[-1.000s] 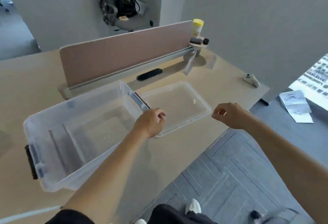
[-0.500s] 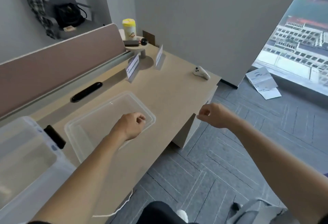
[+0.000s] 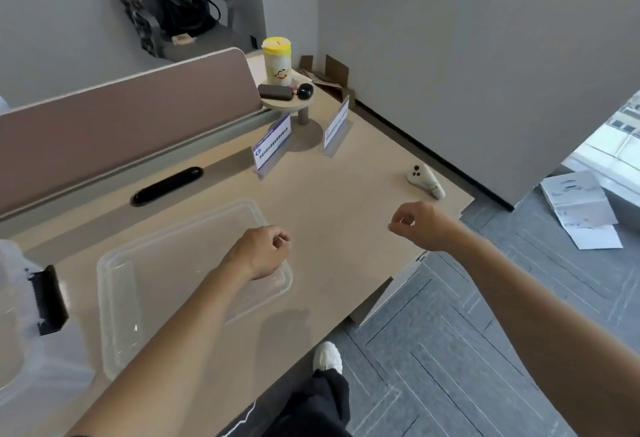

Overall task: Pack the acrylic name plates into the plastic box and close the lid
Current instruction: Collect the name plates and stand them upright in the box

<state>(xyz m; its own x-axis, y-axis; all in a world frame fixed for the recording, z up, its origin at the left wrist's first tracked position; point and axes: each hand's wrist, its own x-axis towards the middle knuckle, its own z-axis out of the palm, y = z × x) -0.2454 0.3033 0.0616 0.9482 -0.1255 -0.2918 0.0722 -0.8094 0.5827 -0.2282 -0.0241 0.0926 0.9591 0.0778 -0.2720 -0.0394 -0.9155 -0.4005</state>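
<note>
Two thin, clear acrylic name plates (image 3: 272, 145) with blue-and-white inserts stand upright near the desk's (image 3: 346, 201) far right corner. The glossy, rounded-rectangle lid (image 3: 114, 284) lies flat by the front edge, and the translucent plastic box (image 3: 41, 360) sits at the left edge. Both hands hover in loose, empty fists: the left hand (image 3: 258, 253) over the lid's right end, the right hand (image 3: 420, 225) above the desk's right edge.

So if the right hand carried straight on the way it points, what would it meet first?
Probably the nearer name plate: the right hand points up-left over bare desk, with nothing between them. Its height above the desk is unclear.
</note>
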